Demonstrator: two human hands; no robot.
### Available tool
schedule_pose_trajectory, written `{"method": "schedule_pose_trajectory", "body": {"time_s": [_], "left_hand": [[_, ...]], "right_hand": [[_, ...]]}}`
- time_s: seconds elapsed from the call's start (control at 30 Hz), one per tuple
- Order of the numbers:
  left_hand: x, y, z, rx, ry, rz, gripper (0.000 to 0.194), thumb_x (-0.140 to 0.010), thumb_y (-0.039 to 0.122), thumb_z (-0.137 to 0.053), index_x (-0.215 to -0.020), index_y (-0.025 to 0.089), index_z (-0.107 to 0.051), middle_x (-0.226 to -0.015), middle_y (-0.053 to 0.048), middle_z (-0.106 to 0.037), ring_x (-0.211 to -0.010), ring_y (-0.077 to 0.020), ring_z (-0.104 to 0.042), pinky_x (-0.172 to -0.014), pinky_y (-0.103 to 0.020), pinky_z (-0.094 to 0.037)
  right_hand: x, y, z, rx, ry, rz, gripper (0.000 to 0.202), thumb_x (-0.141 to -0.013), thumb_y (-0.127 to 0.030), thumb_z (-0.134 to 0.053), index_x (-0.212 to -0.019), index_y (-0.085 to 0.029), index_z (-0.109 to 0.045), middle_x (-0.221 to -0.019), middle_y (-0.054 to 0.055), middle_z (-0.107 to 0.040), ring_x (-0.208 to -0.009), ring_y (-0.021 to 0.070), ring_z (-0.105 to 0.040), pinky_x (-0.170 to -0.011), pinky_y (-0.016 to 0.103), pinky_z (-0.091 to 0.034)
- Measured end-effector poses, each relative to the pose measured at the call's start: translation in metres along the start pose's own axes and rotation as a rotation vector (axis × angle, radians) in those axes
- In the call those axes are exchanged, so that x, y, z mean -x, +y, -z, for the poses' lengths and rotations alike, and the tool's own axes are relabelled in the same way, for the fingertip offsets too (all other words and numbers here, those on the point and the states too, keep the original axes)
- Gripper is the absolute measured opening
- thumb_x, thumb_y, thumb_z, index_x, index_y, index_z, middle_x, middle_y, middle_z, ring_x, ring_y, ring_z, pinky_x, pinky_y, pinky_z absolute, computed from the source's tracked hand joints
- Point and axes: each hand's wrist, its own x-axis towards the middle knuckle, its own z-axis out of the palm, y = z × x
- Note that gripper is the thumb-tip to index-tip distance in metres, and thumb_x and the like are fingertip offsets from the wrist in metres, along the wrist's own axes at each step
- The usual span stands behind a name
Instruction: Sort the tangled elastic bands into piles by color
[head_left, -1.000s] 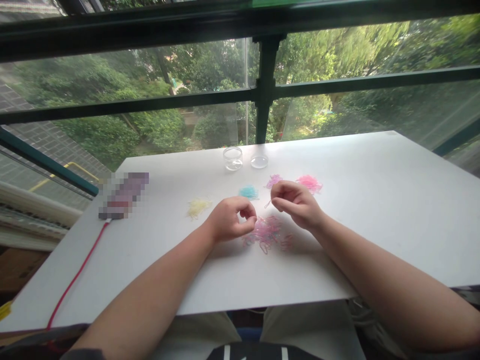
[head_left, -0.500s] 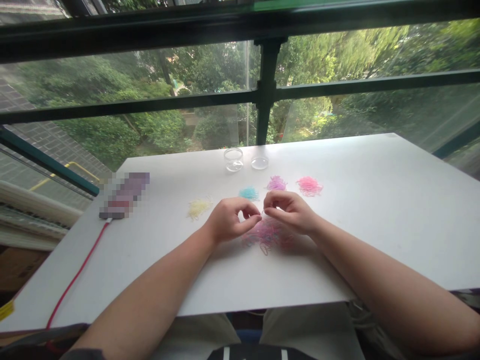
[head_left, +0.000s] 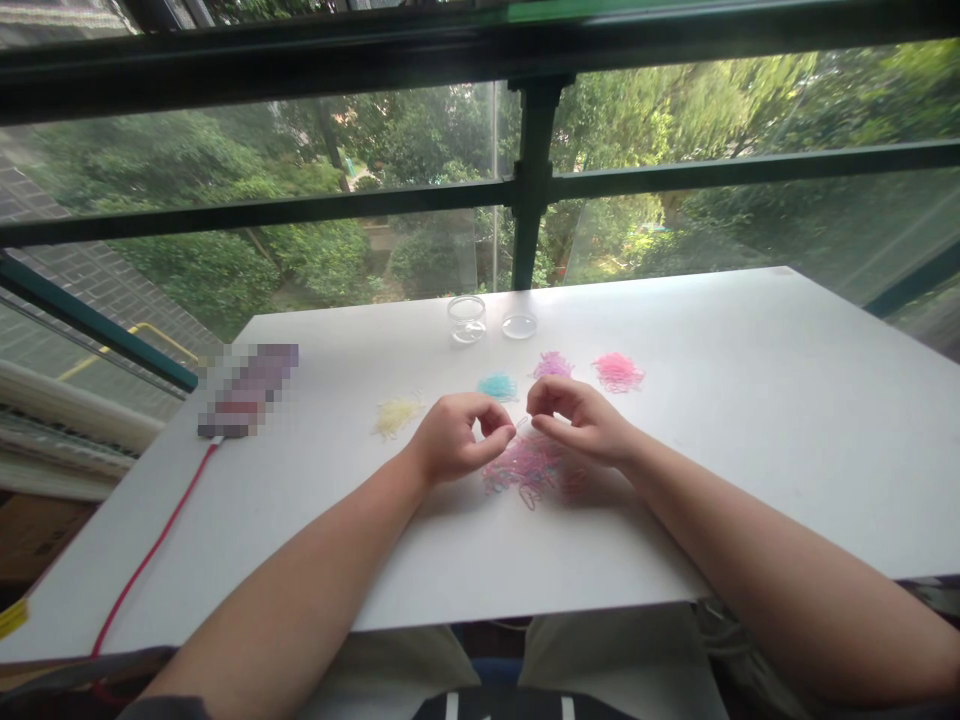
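My left hand pinches a thin, pale band between thumb and forefinger, above a mixed pile of pink, purple and blue bands. Close on the right, my right hand is bent with its thumb and forefinger slightly apart and nothing visible between them. Behind the hands lie a blue pile, a purple pile and a bright pink pile. A pale yellow pile is left of my left hand.
On the white table, a clear round container stands near the back edge beside a clear lid. A pixelated device with a red cable lies at the left. Window frames rise behind the table.
The fingertips of my two hands have moved slightly apart. My right thumb and forefinger have opened, and the pale band now shows at my left fingertips.
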Motion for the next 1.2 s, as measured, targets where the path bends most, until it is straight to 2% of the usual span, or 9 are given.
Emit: {"method": "schedule_pose_trajectory", "body": {"time_s": [0.13, 0.37, 0.8, 1.03, 1.2], "left_hand": [[-0.0001, -0.0012, -0.0008, 0.003, -0.001, 0.001, 0.007, -0.075, 0.018, -0.060, -0.071, 0.014, -0.064, -0.063, 0.001, -0.063, -0.056, -0.0073, -0.052, -0.056, -0.020, -0.040], [-0.0001, -0.0021, -0.0010, -0.004, -0.012, -0.011, 0.006, -0.076, 0.019, -0.060, -0.072, 0.015, -0.064, -0.064, 0.001, -0.063, -0.058, -0.0074, -0.053, -0.058, -0.020, -0.040], [-0.0013, -0.0042, 0.0025, -0.055, -0.030, 0.017, 0.017, -0.082, 0.024, -0.053, -0.074, 0.014, -0.064, -0.065, 0.000, -0.063, -0.059, -0.0089, -0.052, -0.060, -0.021, -0.042], [-0.0022, -0.0012, 0.0047, -0.021, -0.049, 0.058, 0.024, -0.087, 0.026, -0.049, -0.075, 0.015, -0.067, -0.071, -0.002, -0.068, -0.061, -0.0095, -0.056, -0.059, -0.020, -0.043], [-0.0015, -0.0019, 0.0039, 0.001, -0.074, 0.006, 0.018, -0.084, 0.025, -0.053, -0.082, 0.015, -0.068, -0.072, -0.002, -0.068, -0.062, -0.0096, -0.057, -0.060, -0.020, -0.043]], "right_hand": [[0.0005, -0.0026, -0.0035, 0.020, -0.049, 0.002, 0.008, -0.079, -0.017, -0.057, -0.087, -0.016, -0.055, -0.072, 0.001, -0.053, -0.066, 0.0129, -0.049, -0.062, 0.026, -0.042], [-0.0003, -0.0039, -0.0059, 0.105, -0.036, -0.031, 0.008, -0.082, -0.018, -0.054, -0.074, -0.016, -0.055, -0.068, 0.001, -0.054, -0.063, 0.0117, -0.047, -0.059, 0.025, -0.040], [-0.0008, -0.0056, -0.0029, 0.170, -0.039, -0.037, 0.012, -0.083, -0.020, -0.053, -0.075, -0.015, -0.060, -0.065, 0.002, -0.056, -0.061, 0.0118, -0.047, -0.059, 0.024, -0.039], [-0.0002, -0.0035, -0.0035, 0.175, -0.022, -0.045, 0.014, -0.083, -0.022, -0.053, -0.074, -0.015, -0.061, -0.063, 0.001, -0.057, -0.060, 0.0117, -0.047, -0.057, 0.024, -0.039], [-0.0006, -0.0041, -0.0035, 0.188, -0.020, -0.022, 0.014, -0.083, -0.021, -0.053, -0.074, -0.015, -0.060, -0.062, 0.001, -0.056, -0.060, 0.0118, -0.048, -0.058, 0.024, -0.039]]}}
